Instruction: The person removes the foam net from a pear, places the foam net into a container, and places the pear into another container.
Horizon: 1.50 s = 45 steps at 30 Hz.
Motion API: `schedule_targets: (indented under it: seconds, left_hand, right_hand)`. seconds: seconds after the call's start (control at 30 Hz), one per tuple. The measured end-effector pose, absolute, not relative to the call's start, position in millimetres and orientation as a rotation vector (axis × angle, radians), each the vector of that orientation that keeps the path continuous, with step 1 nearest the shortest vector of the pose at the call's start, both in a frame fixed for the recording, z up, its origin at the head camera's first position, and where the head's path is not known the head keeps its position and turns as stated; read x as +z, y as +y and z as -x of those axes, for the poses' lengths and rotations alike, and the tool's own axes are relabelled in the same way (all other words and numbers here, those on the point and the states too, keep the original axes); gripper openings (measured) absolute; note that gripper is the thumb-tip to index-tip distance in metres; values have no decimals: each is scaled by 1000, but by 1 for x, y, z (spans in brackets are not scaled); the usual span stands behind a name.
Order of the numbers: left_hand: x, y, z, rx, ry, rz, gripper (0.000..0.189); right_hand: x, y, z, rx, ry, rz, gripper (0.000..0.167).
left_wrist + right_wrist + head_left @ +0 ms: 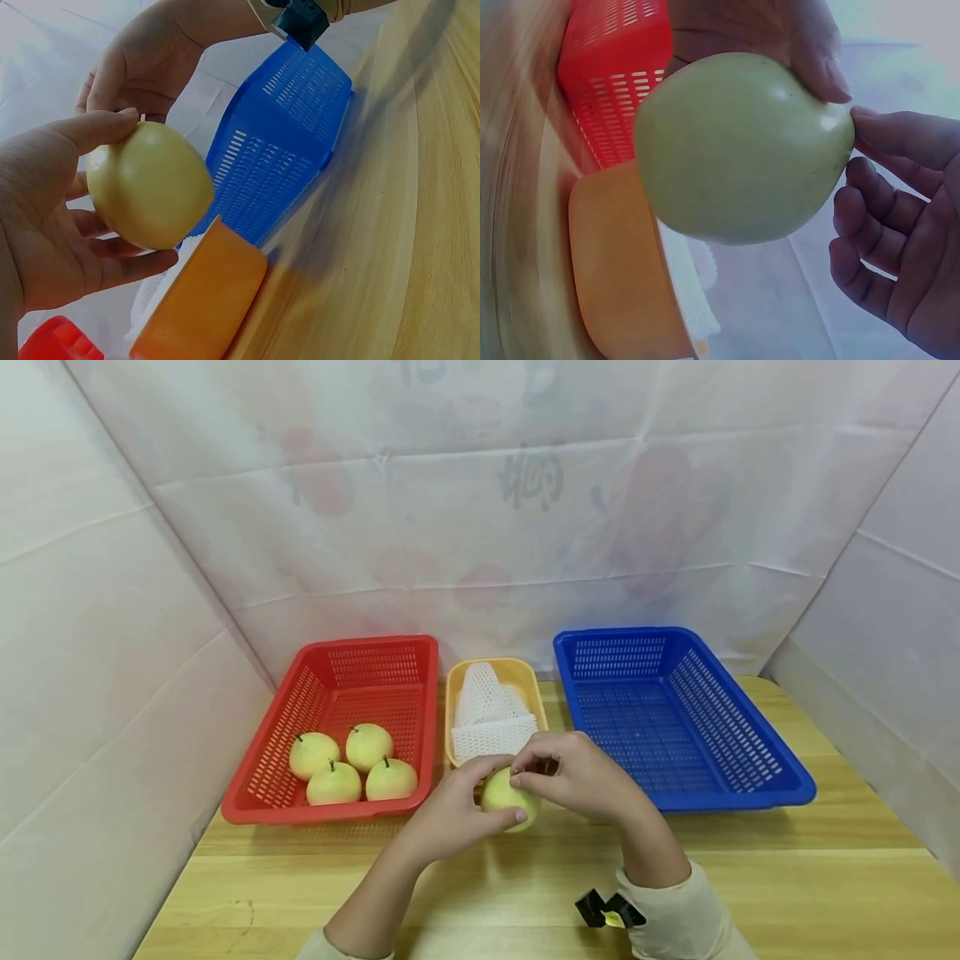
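A pale yellow-green pear (512, 798) is held above the table, in front of the small yellow tray. My left hand (459, 810) grips it from the side, thumb and fingers spread around it, as the left wrist view also shows. At its top, my right hand (577, 777) pinches the stem end between thumb and index finger. In the right wrist view the other fingers (866, 236) of that hand are curled beside the pear (742, 150). The stem itself is hidden by the fingertips.
To the left stands a red basket (330, 814) with several pears (333, 783) in it. White foam net sleeves (495, 735) lie in the yellow tray (534, 689) at the middle. A blue basket (622, 702) stands to the right. White cloth walls enclose the wooden table (825, 893).
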<state>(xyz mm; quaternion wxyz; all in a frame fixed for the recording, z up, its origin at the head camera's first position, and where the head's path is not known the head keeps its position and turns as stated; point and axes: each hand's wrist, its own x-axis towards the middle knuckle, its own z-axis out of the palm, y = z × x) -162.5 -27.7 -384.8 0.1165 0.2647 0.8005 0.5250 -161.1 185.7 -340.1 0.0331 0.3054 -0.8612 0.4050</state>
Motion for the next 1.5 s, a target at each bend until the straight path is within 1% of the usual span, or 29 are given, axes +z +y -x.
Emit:
schedule_targets:
  seconds: [0.07, 0.13, 0.33, 0.4, 0.5, 0.67, 0.87, 0.97, 1.17, 1.37, 1.5]
  left_hand:
    - [-385, -28, 163, 1585, 2337, -723, 59]
    - [-384, -28, 163, 1649, 2326, -662, 58]
    - [-378, -32, 167, 1897, 2276, -544, 57]
    - [-376, -33, 168, 1953, 2257, -541, 55]
    - [-374, -35, 168, 2004, 2223, -551, 53]
    - [-370, -39, 169, 2125, 2150, -564, 55]
    - [-367, -46, 171, 2230, 2153, -564, 53]
    - [-365, -49, 172, 2242, 2178, -565, 54]
    - [-361, -54, 175, 2256, 2229, -524, 57]
    - [-358, -62, 178, 2229, 2299, -407, 67]
    - [-357, -70, 182, 2240, 2355, -335, 71]
  right_hand:
    - [-340, 185, 161, 1255, -2655, -895, 6]
    - [-339, 183, 162, 1246, -2660, -841, 10]
    - [-340, 179, 163, 1242, -2681, -770, 42]
    - [-340, 178, 163, 1274, -2693, -764, 49]
    - [-341, 177, 163, 1338, -2699, -766, 52]
    - [-344, 173, 165, 1500, -2654, -815, 58]
    - [-350, 158, 172, 1572, -2665, -833, 72]
    - [-351, 151, 175, 1602, -2651, -815, 75]
    - [-349, 135, 182, 1662, -2576, -774, 74]
    - [-351, 117, 190, 1612, -2506, -693, 73]
    - [-352, 100, 196, 1652, -2468, -692, 73]
